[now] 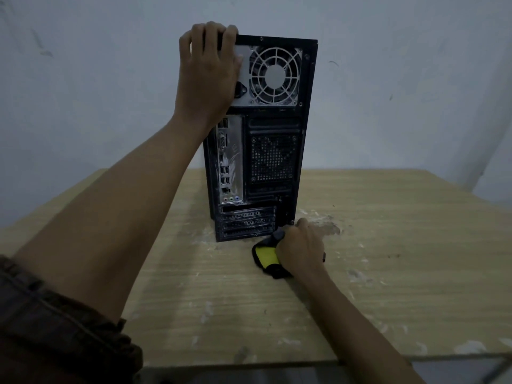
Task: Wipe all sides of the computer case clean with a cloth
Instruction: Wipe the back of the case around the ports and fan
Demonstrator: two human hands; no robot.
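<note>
Head view: I see my left hand (207, 70) at the top corner of the computer case (274, 162), fingers curled over its upper edge and palm laid against the rear panel. The power-supply fan grille (274, 76) is just beside that grip. The case stands upright on the wooden table (388, 245) with its back panel facing me, and the port plate runs down below my left wrist. My right hand (300, 248) is low down at the case's bottom corner, its fingers closed around a yellow and dark cloth (267, 256). The cloth bulges out of that grip on the thumb side, lies on the tabletop and touches the foot of the case. Pale smears mark the table just beyond my right knuckles. A dark rolled sleeve (55, 314) covers my left upper arm.
</note>
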